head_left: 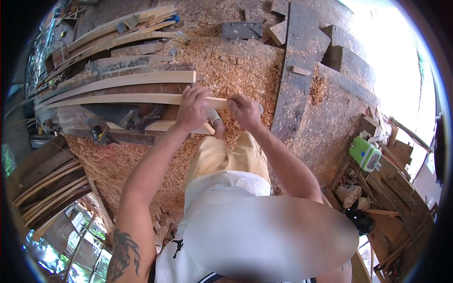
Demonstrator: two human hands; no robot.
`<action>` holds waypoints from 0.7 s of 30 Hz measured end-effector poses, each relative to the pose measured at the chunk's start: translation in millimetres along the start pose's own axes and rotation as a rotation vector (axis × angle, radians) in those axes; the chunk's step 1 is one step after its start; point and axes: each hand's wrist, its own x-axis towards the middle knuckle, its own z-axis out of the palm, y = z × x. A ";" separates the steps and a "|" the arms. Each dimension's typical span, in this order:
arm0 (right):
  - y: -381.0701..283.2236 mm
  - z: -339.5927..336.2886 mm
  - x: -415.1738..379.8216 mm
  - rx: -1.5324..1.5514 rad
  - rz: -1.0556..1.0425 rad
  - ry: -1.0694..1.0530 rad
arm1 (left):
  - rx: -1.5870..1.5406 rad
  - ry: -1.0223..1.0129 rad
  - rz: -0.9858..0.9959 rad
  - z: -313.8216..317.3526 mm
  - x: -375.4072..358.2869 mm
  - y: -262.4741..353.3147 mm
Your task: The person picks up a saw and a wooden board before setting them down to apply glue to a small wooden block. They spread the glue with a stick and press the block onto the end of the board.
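Observation:
A long, pale wooden strip point(137, 98) runs from the far left across the workbench, its near end sticking out past the bench edge. My left hand point(192, 109) is wrapped over this strip close to its end, fingers curled on top. At the very tip, my right hand point(244, 111) is closed with fingertips pinching the wood. Just beyond lies a second pale board point(141, 81), roughly parallel. A shorter piece of light wood point(163, 126) rests on the near side of the bench, partly hidden by my left forearm.
Wood shavings point(236, 59) cover the floor. Dark planks point(297, 70) and blocks lie ahead on the right. Stacked boards point(122, 23) are at the upper left. A yellow-black tool point(97, 134) sits on the workbench point(75, 123). A green case point(365, 154) stands at right.

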 end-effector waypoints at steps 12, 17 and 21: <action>7.3 1.0 -2.3 -0.065 -0.110 -0.027 | -0.274 -0.039 -0.331 -54.4 -85.4 25.0; 1.6 -4.3 -0.9 -0.114 -0.173 -0.049 | -0.185 0.050 -0.319 -50.6 -133.2 26.6; 10.8 -16.5 9.4 -0.181 -0.205 -0.110 | -0.118 0.123 -0.609 -56.3 -179.2 45.3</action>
